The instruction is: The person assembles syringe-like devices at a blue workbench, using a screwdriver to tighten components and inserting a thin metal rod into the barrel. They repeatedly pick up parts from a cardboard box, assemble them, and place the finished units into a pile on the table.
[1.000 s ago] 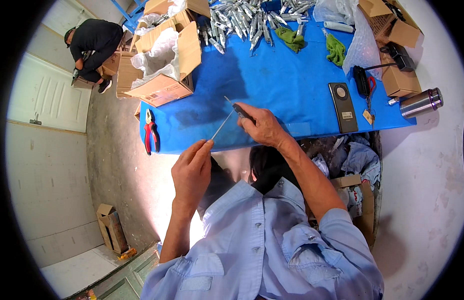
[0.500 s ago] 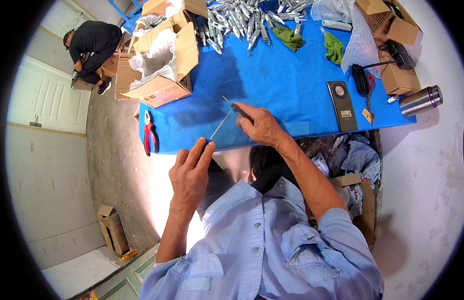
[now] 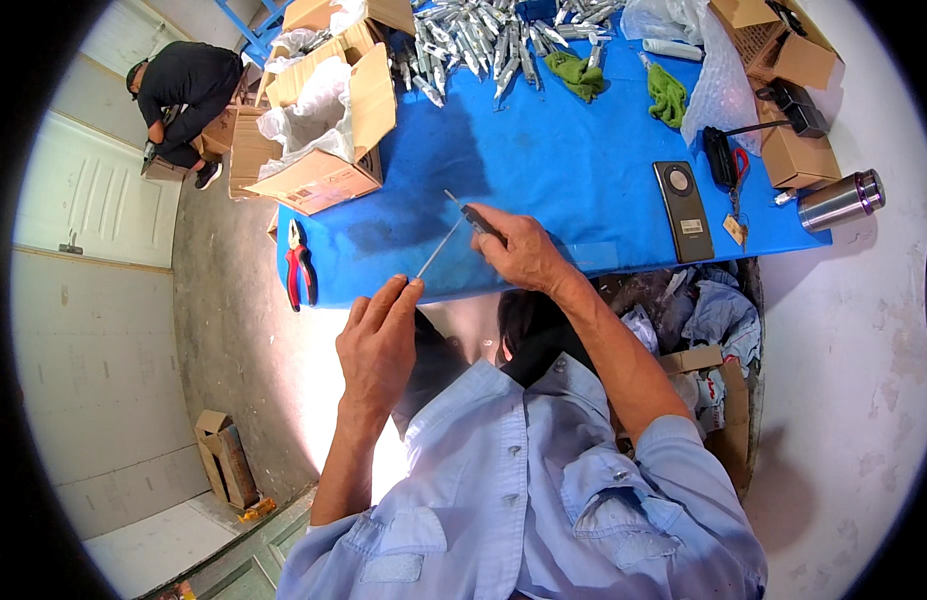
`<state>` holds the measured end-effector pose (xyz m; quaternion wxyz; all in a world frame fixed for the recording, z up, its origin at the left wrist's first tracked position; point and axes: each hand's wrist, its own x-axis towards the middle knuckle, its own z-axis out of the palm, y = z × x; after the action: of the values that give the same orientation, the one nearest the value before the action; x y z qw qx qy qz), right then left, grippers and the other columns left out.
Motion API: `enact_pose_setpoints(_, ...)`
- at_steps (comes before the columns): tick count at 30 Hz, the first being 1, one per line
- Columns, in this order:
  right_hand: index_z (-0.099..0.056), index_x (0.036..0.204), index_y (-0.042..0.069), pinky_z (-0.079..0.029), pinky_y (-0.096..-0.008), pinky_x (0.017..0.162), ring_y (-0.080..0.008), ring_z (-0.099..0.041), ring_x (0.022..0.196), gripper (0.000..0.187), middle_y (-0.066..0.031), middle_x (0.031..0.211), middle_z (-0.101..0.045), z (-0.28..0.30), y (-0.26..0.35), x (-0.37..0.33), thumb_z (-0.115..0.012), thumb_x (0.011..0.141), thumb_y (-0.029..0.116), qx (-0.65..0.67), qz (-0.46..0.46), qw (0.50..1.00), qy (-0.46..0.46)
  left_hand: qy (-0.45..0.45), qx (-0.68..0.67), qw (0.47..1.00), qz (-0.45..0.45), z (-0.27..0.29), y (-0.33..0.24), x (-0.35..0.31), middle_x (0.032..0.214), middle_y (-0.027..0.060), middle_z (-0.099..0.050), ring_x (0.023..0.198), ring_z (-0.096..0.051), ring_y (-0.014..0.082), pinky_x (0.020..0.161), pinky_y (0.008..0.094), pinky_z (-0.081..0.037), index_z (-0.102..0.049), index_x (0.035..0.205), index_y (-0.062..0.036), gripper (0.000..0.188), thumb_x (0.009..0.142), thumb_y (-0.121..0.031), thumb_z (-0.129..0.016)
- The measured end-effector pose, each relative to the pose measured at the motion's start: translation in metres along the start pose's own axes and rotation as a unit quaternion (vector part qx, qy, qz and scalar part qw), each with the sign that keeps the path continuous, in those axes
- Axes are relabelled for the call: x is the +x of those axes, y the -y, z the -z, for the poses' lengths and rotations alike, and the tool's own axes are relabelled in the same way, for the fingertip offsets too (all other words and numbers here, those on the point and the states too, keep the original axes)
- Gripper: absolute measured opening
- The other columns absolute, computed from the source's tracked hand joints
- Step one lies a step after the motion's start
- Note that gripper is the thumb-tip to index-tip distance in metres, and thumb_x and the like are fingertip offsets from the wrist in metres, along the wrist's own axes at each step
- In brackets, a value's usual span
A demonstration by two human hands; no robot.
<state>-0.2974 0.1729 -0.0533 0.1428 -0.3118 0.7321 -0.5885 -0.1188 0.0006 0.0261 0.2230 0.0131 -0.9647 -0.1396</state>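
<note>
My left hand (image 3: 377, 345) is closed around the handle of a screwdriver. Its thin metal shaft (image 3: 440, 250) slants up to the right. My right hand (image 3: 524, 252) grips a slim dark piece (image 3: 484, 225) from which a thin metal tip points up and left; its exact kind is too small to make out. The shaft's far end comes up to this dark piece, but I cannot tell whether they touch. Both hands are over the near edge of the blue-covered table (image 3: 434, 165). The screwdriver's handle is hidden by my fingers.
Red-handled pliers (image 3: 302, 275) lie at the table's left corner, near an open cardboard box (image 3: 329, 180). Several silver metal pieces (image 3: 494, 45) are heaped at the back, beside green cloths (image 3: 669, 97). A phone (image 3: 683, 212) and a steel flask (image 3: 842, 202) are right. A person (image 3: 191, 90) bends far left.
My left fingers have shifted slightly on the screwdriver and now cover its blue handle, which showed before. My right hand has stayed almost still.
</note>
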Motion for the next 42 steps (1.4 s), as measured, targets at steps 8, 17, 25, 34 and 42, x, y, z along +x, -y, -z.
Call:
enact_pose_setpoints(8,-0.064,0.127,0.003,-0.050,-0.0429,0.067,-0.0352,-0.064,0.070,0.035,-0.0215,0.083,-0.066,-0.0003,-0.0011,0.0011,-0.061,0.094,0.011,0.002,-0.006,1.000,0.003,-0.001,-0.004,1.000,-0.001,-0.0018,0.0007,-0.0002,0.116,0.0148,-0.077,0.084,-0.070,0.0255,0.071,0.0361,-0.056,-0.078,0.115,-0.0040,0.023,0.092,0.000,-0.076)
enact_pose_setpoints(17,-0.063,0.131,0.002,-0.051,-0.0428,0.069,-0.0359,-0.064,0.072,0.039,-0.0223,0.085,-0.066,-0.0018,-0.0055,0.0010,-0.062,0.094,0.012,0.005,0.000,1.000,-0.001,0.001,0.007,1.000,0.001,-0.0020,-0.0009,-0.0006,0.116,0.0142,-0.077,0.084,-0.070,0.0242,0.072,0.0356,-0.057,-0.078,0.116,-0.0039,0.024,0.092,-0.001,-0.077)
enact_pose_setpoints(25,-0.063,0.127,0.003,-0.051,-0.0429,0.068,-0.0354,-0.065,0.072,0.035,-0.0216,0.085,-0.066,0.0003,-0.0008,0.0007,-0.061,0.093,0.011,0.003,-0.014,1.000,0.007,0.008,0.010,1.000,-0.003,-0.0004,-0.0001,0.0030,0.116,0.0148,-0.077,0.085,-0.070,0.0262,0.073,0.0365,-0.057,-0.078,0.116,-0.0039,0.023,0.093,-0.001,-0.076)
enact_pose_setpoints(34,-0.065,0.137,0.004,-0.054,-0.0341,0.070,-0.0172,-0.064,0.072,0.046,-0.0093,0.085,-0.071,0.0008,-0.0035,0.0006,-0.058,0.092,0.010,-0.020,-0.023,0.999,0.010,0.003,-0.006,1.000,0.003,-0.0022,-0.0017,0.0026,0.117,0.0143,-0.077,0.084,-0.070,0.0260,0.073,0.0366,-0.057,-0.079,0.115,-0.0040,0.023,0.093,-0.002,-0.076)
enact_pose_setpoints(42,-0.064,0.122,0.002,-0.049,-0.0434,0.066,-0.0354,-0.062,0.069,0.030,-0.0214,0.081,-0.064,-0.0017,-0.0042,0.0009,-0.061,0.094,0.011,0.004,-0.006,1.000,-0.002,-0.003,0.000,1.000,0.000,-0.0042,0.0001,0.0004,0.115,0.0142,-0.077,0.083,-0.070,0.0255,0.072,0.0361,-0.057,-0.078,0.115,-0.0041,0.022,0.093,-0.001,-0.076)
